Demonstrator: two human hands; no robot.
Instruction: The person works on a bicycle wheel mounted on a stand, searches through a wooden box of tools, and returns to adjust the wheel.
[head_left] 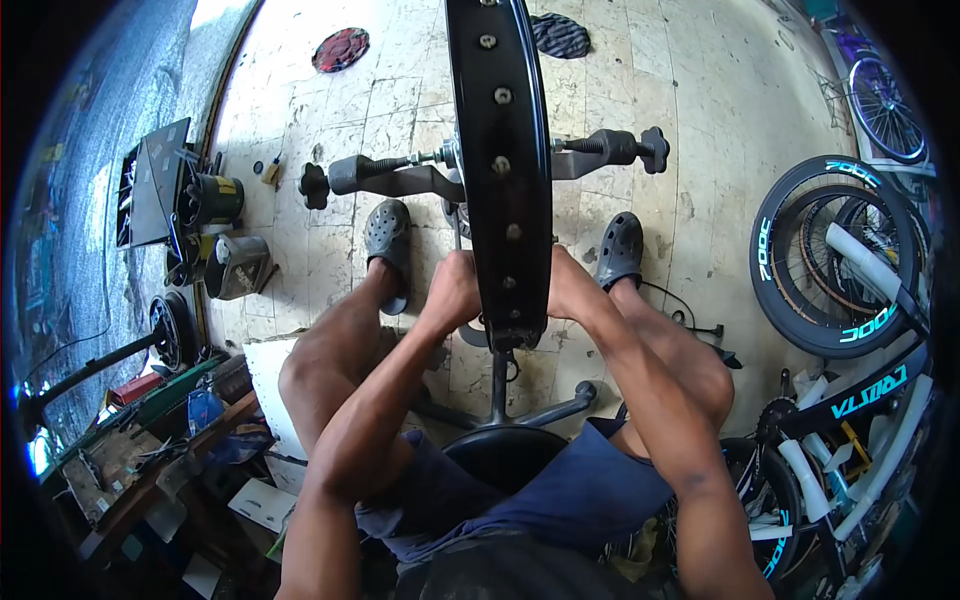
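A black bicycle wheel rim (500, 225) stands upright between my legs, with a row of spoke nipples down its middle. It is mounted in a truing stand (420, 180) with adjusting knobs on both sides. My left hand (457, 288) is closed in a curl against the rim's left side, low on the wheel. On the opposite side, my right hand (570, 284) is also curled close to the rim. The rim hides the fingertips of both hands, so what they grip does not show.
Metal containers (238, 266) with tools stand on the left floor. Tires marked 700C (765, 255) and a bicycle frame (865, 395) crowd the right side. The stand's foot (580, 393) reaches between my legs. A cluttered workbench (110, 470) lies at lower left.
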